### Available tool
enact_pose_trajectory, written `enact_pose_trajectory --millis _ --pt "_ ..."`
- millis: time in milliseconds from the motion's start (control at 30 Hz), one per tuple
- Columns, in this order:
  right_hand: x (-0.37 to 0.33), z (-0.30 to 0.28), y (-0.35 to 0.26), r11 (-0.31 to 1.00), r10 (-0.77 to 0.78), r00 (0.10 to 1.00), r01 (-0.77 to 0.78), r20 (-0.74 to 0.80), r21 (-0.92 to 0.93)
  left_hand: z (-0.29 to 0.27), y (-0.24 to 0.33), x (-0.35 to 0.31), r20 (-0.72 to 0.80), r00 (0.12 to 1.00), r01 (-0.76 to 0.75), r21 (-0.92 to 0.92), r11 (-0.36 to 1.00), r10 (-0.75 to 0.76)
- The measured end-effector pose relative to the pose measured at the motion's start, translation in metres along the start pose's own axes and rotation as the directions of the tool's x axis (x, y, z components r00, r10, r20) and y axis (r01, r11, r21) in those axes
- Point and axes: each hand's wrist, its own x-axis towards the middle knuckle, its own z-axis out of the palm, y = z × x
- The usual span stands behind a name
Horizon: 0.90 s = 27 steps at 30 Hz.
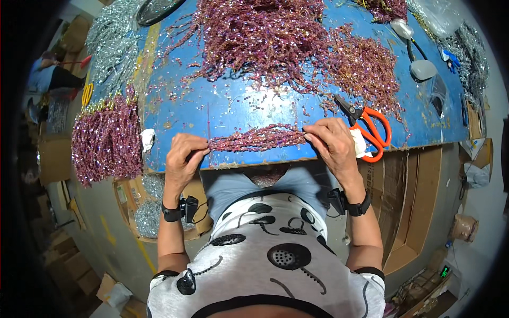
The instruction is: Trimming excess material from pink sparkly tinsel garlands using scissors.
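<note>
A bundle of pink sequined tinsel strands [257, 139] lies stretched from side to side near the front edge of the blue table [185, 114]. My left hand [184, 153] pinches its left end, and my right hand [334, 142] pinches the other end. Close to my right hand are scissors with orange handles [377, 127], their dark blades partly open, with white wrapping on one handle. Just beyond the bundle, loose sequins are scattered over the tabletop. A large heap of pink tinsel [260, 40] spreads across the far middle.
More reddish tinsel [363, 66] lies at right. Finished-looking pink tinsel bunches [107, 135] hang over the left edge, below silver tinsel [114, 40]. A lamp head [423, 69] stands at far right. Cardboard boxes [411, 201] sit below the table. Another person [50, 74] is at far left.
</note>
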Motion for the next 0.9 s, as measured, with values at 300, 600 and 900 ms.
enact_pose_trajectory --millis 300,600,900 --pt "0.014 -0.003 0.001 0.999 -0.018 1.000 0.019 0.020 -0.027 0.000 0.000 0.012 0.026 1.000 -0.004 -0.002 1.000 0.004" --pt "0.008 -0.010 -0.016 1.000 0.006 1.000 -0.006 -0.017 0.015 0.098 0.082 0.075 0.055 0.939 -0.315 -0.248 0.916 0.339" --pt "-0.003 -0.009 -0.024 0.978 0.163 0.987 -0.161 -0.006 0.129 0.110 0.089 0.069 0.073 0.951 -0.284 -0.190 0.940 0.302"
